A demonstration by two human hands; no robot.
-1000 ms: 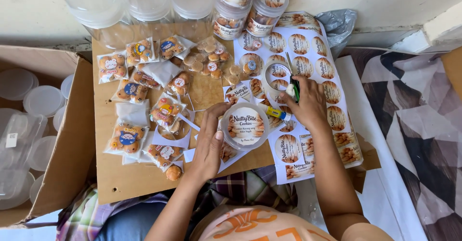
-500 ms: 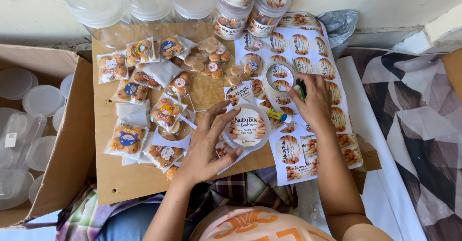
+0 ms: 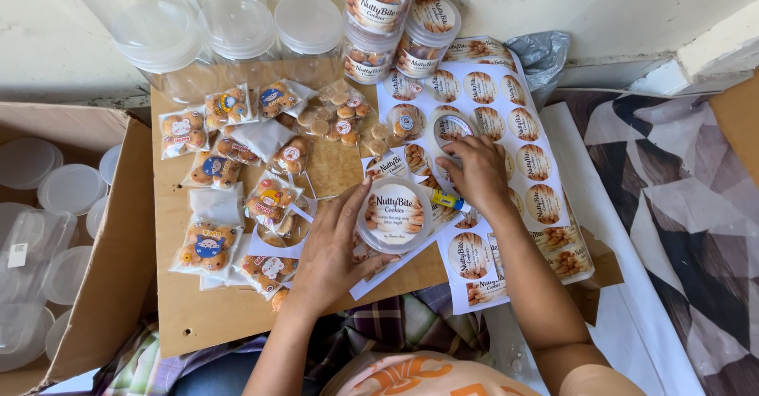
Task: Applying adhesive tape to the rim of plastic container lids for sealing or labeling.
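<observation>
The left hand (image 3: 336,246) has its fingers spread around the labelled round lid (image 3: 393,215) on the cardboard tabletop (image 3: 190,317). The right hand (image 3: 472,173) has its fingers curled, pinching at the sticker sheet (image 3: 506,119). Likely faults: a torn or creased sticker from a skewed peel, and cookie packets (image 3: 207,246) knocked aside.

I have one view only, from the camera on the head, so nothing is shared with a second view. It looks almost straight down from above the lap, tipped a little forward toward the wall (image 3: 553,1) at the top edge. The cardboard surface (image 3: 198,317) fills the middle and sits close, within arm's reach. Both forearms come in from the bottom edge, the left hand (image 3: 336,254) near centre and the right hand (image 3: 474,173) just beyond it. A box (image 3: 111,230) runs off the left edge, and a patterned cloth (image 3: 672,230) off the right.
</observation>
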